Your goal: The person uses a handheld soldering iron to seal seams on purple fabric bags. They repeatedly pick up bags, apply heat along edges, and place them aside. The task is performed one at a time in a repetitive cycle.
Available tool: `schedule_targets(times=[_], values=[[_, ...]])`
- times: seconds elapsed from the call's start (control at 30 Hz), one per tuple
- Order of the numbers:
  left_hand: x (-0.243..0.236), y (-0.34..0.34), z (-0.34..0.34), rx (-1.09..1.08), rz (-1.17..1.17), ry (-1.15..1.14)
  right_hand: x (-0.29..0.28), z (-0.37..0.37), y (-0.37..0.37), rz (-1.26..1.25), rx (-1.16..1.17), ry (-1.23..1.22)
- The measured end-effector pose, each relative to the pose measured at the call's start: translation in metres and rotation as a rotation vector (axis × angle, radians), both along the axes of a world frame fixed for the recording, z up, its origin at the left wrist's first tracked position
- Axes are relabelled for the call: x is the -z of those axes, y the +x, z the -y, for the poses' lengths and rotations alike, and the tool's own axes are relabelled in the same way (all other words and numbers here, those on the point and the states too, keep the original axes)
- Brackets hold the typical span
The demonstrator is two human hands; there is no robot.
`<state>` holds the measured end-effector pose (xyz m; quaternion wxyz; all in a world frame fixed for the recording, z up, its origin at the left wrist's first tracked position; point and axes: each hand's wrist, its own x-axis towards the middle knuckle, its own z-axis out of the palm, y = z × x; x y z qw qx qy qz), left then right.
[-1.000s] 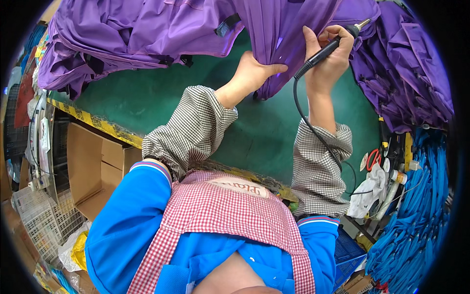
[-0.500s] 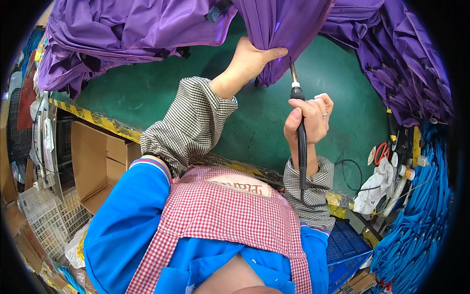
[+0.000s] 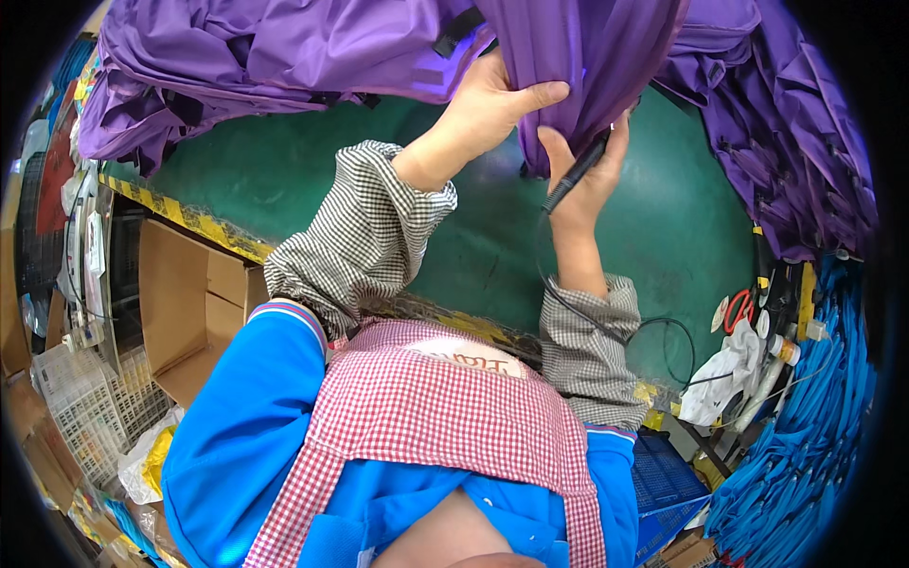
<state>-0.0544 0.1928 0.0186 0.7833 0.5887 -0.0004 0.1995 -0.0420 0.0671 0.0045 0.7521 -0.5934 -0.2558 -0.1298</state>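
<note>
A gathered length of purple fabric (image 3: 592, 52) hangs down over the table in front of me. My left hand (image 3: 488, 104) is closed on its left side, with the thumb lying across the folds. In my right hand (image 3: 592, 185) is a soldering iron (image 3: 574, 178), its black handle lying across the palm and its cord trailing down past the sleeve. The thumb and fingers of that hand meet the lower right edge of the fabric. The iron's metal tip is hidden behind the cloth and fingers.
Heaped purple fabric pieces (image 3: 275, 57) cover the far side of the green table (image 3: 454, 237), with more at right (image 3: 786, 142). Near the right edge lie red-handled scissors (image 3: 739, 310) and a white cloth (image 3: 724, 374). Blue straps (image 3: 805, 426) hang beyond. An open cardboard box (image 3: 175, 303) stands at left.
My right hand has moved up to the fabric and turned the soldering iron, so its tip no longer shows. The left hand and the fabric have shifted slightly.
</note>
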Motion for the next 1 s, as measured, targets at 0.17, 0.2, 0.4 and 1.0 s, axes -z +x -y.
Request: schedule_targets(times=[0.17,0.2,0.4,1.0], values=[[-0.006,-0.001,-0.009,-0.029,0.073,0.09,0.014,0.003,0.006,-0.134,0.039,0.039],[-0.006,-0.001,-0.009,-0.026,0.072,0.099,0.013,0.002,0.005,-0.172,0.042,0.112],[-0.014,0.006,0.004,-0.088,-0.052,0.174,0.007,0.003,0.007,-0.074,0.198,0.023],[-0.006,0.007,0.001,-0.04,-0.037,0.207,-0.009,0.071,-0.028,0.651,0.195,-0.404]])
